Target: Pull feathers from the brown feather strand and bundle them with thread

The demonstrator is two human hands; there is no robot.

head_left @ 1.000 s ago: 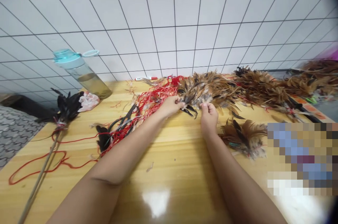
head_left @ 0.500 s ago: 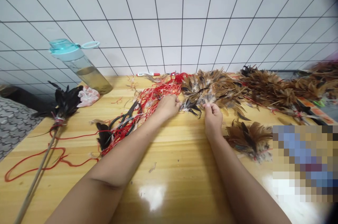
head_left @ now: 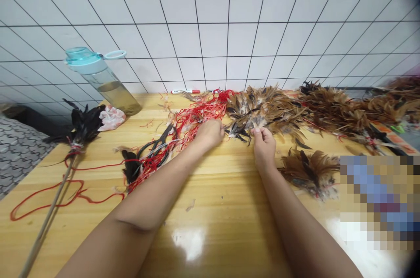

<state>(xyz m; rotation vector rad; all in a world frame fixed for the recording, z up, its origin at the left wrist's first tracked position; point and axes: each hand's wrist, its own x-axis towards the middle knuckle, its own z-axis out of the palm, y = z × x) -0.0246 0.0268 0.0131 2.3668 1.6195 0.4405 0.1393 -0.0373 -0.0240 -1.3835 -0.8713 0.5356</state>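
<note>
I record a white tiled wall (head_left: 210, 15) behind the feather heap (head_left: 265, 109), which is my reference point, and a glossy wooden desk (head_left: 210, 208) beneath it. A long row of brown feathers (head_left: 344, 107) runs off to the right of the heap along the wall. A red string tangle (head_left: 193, 116) touches the heap's left side and trails leftward. Well left of the heap are a water bottle (head_left: 105, 81) with a teal cap and a black feather duster (head_left: 82, 125) lying on its stick.

The left hand (head_left: 210, 133) is at the heap's near left edge, its fingers curled tight on a dark-tipped tuft of the heap. The right hand (head_left: 264, 144) is just right of it, its fingers pinched narrow on the same tuft. A small feather bunch (head_left: 308, 171) lies near the heap, on its near right side. Black scissors (head_left: 157, 142) lie in the string, left of the heap.
</note>
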